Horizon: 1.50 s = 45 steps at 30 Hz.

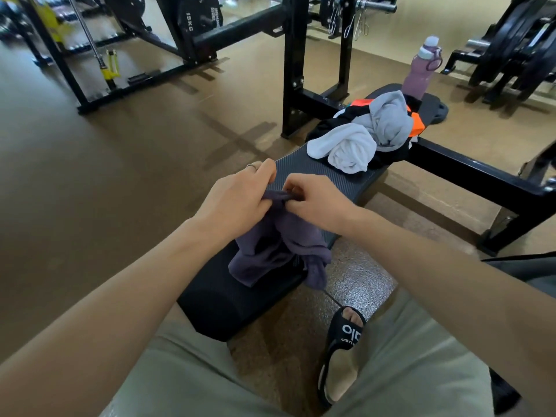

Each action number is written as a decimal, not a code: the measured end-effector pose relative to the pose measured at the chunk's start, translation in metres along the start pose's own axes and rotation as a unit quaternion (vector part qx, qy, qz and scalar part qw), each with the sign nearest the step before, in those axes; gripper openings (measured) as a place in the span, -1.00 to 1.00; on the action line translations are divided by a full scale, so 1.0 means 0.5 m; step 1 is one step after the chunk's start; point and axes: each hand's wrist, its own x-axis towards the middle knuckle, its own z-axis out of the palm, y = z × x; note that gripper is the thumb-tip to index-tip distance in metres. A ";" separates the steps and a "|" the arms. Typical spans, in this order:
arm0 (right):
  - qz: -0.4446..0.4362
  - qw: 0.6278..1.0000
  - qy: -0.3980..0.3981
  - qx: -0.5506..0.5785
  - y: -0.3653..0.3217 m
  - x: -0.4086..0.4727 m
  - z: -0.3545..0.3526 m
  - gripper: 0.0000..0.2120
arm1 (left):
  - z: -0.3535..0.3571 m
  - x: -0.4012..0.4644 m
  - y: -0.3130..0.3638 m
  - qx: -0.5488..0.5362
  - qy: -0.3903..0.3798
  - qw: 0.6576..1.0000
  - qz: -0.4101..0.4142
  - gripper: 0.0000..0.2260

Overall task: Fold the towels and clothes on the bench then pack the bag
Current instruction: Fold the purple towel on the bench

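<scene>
Knees in khaki shorts (168,377) frame my view. Both hands pinch one edge of the purple towel (276,251), left hand (237,200) and right hand (313,200) close together, over the ribbed bench (325,179). I'd slide my pinches apart to the corners, then shake the limp, crumpled cloth flat. White towel (346,149) and grey top (388,121) wait, wadded.

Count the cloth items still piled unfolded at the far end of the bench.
3 visible: a white towel nearest, a grey garment behind it, and a black-and-orange garment underneath. More may be hidden below.
</scene>
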 end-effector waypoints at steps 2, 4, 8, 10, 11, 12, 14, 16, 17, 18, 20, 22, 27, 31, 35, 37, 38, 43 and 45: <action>-0.020 0.997 0.026 -0.068 0.001 0.001 -0.022 -0.94 | -0.003 -0.007 -0.011 0.032 -0.027 0.999 -0.014 -0.87; -0.018 0.991 0.036 -0.128 0.001 0.004 -0.046 -0.92 | -0.006 -0.013 -0.032 0.029 -0.035 0.998 -0.044 -0.92; 0.004 0.983 0.107 -0.146 -0.012 0.015 -0.095 -0.93 | -0.048 -0.008 -0.062 -0.119 0.072 0.982 -0.125 -0.88; 0.010 0.977 0.172 -0.124 -0.026 0.021 -0.112 -0.91 | -0.069 0.000 -0.059 -0.137 0.164 0.968 -0.133 -0.86; 0.020 0.976 0.183 -0.118 -0.033 0.025 -0.119 -0.89 | -0.074 0.004 -0.055 -0.135 0.188 0.963 -0.136 -0.84; 0.033 0.978 0.161 -0.128 -0.038 0.030 -0.123 -0.86 | -0.075 0.008 -0.051 -0.125 0.184 0.965 -0.142 -0.83; 0.074 0.984 0.028 -0.160 -0.045 0.033 -0.124 -0.78 | -0.065 0.007 -0.046 -0.087 0.116 0.976 -0.162 -0.78; 0.121 0.983 -0.072 -0.116 -0.044 0.035 -0.117 -0.73 | -0.048 0.000 -0.049 -0.077 0.093 0.978 -0.170 -0.75; 0.131 0.986 -0.071 -0.076 -0.044 0.037 -0.113 -0.73 | -0.046 -0.005 -0.049 -0.080 0.097 0.977 -0.170 -0.73; 0.135 0.989 -0.047 -0.039 -0.043 0.041 -0.107 -0.74 | -0.045 -0.008 -0.048 -0.080 0.097 0.978 -0.168 -0.72; 0.151 0.988 0.010 0.027 -0.048 0.048 -0.096 -0.78 | -0.043 -0.012 -0.042 -0.061 0.050 0.987 -0.139 -0.70; 0.178 0.979 0.036 0.093 -0.064 0.055 -0.083 -0.74 | -0.040 -0.016 -0.031 -0.071 -0.024 0.993 -0.092 -0.70; 0.230 0.942 0.015 0.245 -0.122 0.058 -0.066 -0.67 | -0.024 -0.035 0.034 -0.257 0.008 0.961 -0.103 -0.74; 0.273 0.893 0.038 0.356 -0.145 0.065 -0.062 -0.79 | -0.008 -0.051 0.073 -0.209 0.075 0.973 -0.056 -0.75; 0.267 0.888 0.057 0.371 -0.144 0.061 -0.058 -0.77 | -0.003 -0.057 0.078 -0.165 0.081 0.979 -0.093 -0.82; 0.261 0.894 0.061 0.359 -0.142 0.059 -0.055 -0.78 | -0.008 -0.056 0.079 -0.145 0.090 0.981 -0.096 -0.77; 0.256 0.898 0.062 0.353 -0.143 0.057 -0.053 -0.77 | -0.011 -0.055 0.081 -0.137 0.094 0.981 -0.101 -0.75; 0.229 0.923 0.061 0.303 -0.152 0.053 -0.049 -0.73 | -0.016 -0.039 0.086 -0.055 0.090 0.983 -0.153 -0.73; 0.215 0.945 0.063 0.236 -0.154 0.050 -0.051 -0.70 | -0.017 -0.031 0.083 -0.051 0.095 0.980 -0.169 -0.78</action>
